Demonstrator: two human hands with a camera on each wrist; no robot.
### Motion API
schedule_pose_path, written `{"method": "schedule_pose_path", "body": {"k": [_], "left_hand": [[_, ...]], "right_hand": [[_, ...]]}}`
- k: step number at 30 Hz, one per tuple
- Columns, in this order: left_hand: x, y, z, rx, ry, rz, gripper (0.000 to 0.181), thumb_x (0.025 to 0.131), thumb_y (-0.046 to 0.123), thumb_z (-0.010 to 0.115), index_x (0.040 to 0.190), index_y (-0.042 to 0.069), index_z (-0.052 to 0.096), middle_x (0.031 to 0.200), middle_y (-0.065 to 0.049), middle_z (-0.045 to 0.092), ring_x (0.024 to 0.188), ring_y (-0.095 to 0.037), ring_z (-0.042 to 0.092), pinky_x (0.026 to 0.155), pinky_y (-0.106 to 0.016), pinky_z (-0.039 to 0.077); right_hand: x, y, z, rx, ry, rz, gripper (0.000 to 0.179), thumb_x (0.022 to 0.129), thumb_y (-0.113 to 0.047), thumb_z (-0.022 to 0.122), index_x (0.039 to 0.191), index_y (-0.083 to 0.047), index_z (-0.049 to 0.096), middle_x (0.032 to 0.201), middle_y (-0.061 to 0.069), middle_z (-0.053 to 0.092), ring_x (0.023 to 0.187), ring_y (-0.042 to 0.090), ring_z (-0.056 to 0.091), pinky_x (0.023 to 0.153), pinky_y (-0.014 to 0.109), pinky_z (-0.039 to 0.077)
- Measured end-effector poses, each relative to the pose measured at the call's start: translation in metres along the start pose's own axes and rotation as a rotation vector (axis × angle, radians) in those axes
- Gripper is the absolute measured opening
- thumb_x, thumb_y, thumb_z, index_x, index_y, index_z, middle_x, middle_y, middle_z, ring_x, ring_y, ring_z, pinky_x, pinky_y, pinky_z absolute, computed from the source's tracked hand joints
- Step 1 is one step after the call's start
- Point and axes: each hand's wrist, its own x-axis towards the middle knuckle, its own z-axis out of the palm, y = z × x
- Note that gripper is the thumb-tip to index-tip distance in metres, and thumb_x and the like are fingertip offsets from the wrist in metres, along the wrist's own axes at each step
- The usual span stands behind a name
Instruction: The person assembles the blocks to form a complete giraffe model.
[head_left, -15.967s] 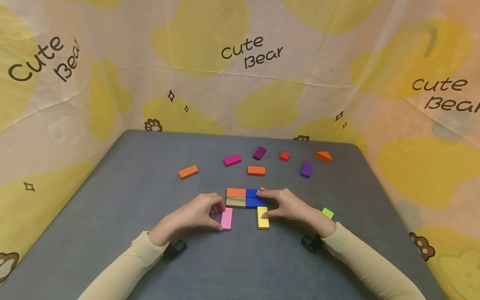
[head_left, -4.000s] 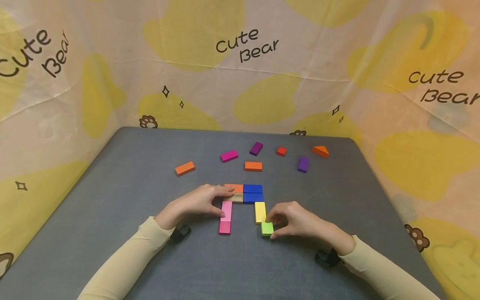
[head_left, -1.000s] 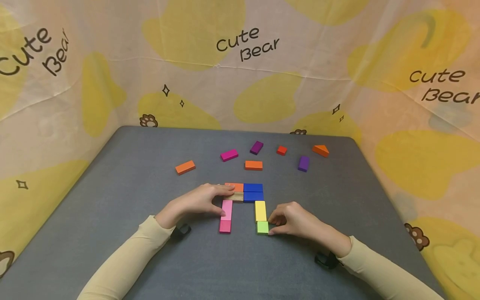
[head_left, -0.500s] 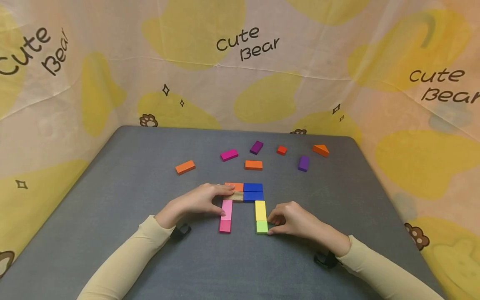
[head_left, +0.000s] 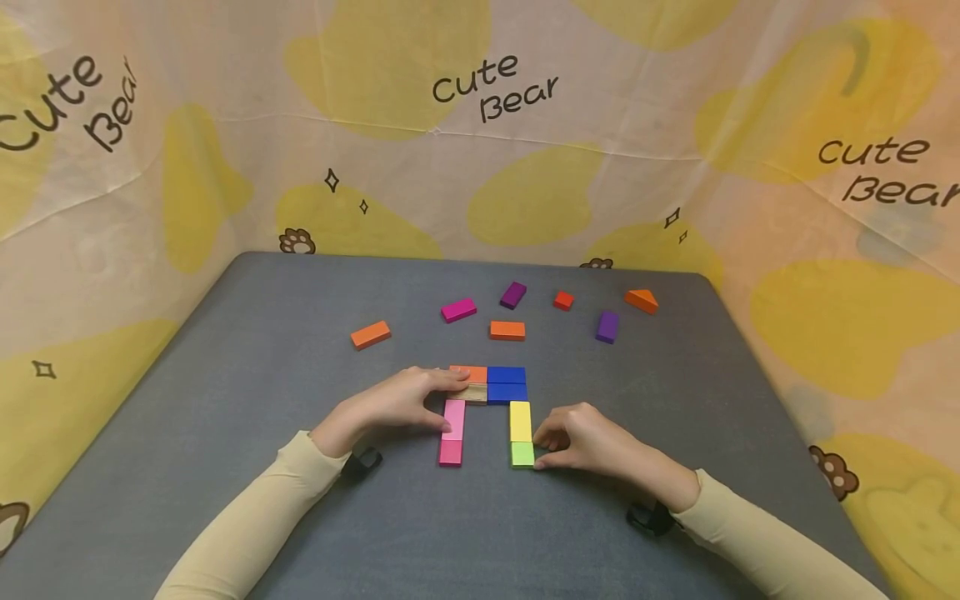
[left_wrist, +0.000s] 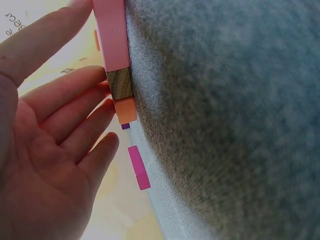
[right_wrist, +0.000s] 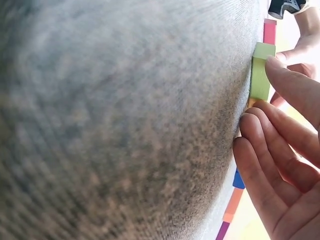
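Flat coloured blocks form an arch shape on the table. An orange block (head_left: 477, 373), a wooden block (head_left: 474, 394) and two blue blocks (head_left: 507, 384) make its top. My left hand (head_left: 397, 402) steadies the left side, its thumb on the light pink block (head_left: 453, 415) and its fairly straight fingers over the orange and wooden ones. A darker pink block (head_left: 451, 454) continues that leg. On the other leg, a lime green block (head_left: 522, 456) meets the end of the yellow block (head_left: 520, 421). My right hand (head_left: 592, 442), fingers bent, holds the green block at its right side.
Loose blocks lie beyond the arch: two orange (head_left: 507, 331), a magenta (head_left: 458, 311), a dark purple (head_left: 513, 295), a small red (head_left: 564, 300), a violet (head_left: 607, 327) and an orange triangle (head_left: 642, 301). Printed cloth (head_left: 510, 192) surrounds the grey table (head_left: 300, 317).
The darker pink and green blocks have joined the legs since the oldest frame. Lately my right hand has slid the green block slightly left, in line with the yellow one; my left hand stays still.
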Motion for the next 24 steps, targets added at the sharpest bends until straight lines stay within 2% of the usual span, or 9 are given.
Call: {"method": "schedule_pose_path", "body": {"k": [11, 24], "left_hand": [[0.0008, -0.0008, 0.0003, 0.005, -0.004, -0.007, 0.064, 0.079, 0.032, 0.076, 0.137, 0.015, 0.052, 0.147, 0.003, 0.044, 0.137, -0.019, 0.039, 0.11, -0.048, 0.031], [-0.0003, -0.0006, -0.0003, -0.012, -0.012, -0.015, 0.065, 0.08, 0.032, 0.075, 0.138, 0.016, 0.051, 0.147, 0.004, 0.043, 0.138, -0.019, 0.037, 0.111, -0.049, 0.029]], "right_hand": [[0.0003, 0.0022, -0.0024, 0.006, 0.009, -0.003, 0.03, 0.073, -0.033, 0.081, 0.097, -0.015, 0.074, 0.084, -0.006, 0.067, 0.071, 0.0, 0.06, 0.064, 0.015, 0.051], [0.0031, 0.0044, -0.0046, 0.013, -0.018, 0.044, 0.04, 0.073, -0.036, 0.08, 0.105, -0.013, 0.073, 0.085, -0.006, 0.066, 0.073, 0.0, 0.06, 0.065, 0.016, 0.052]]}}
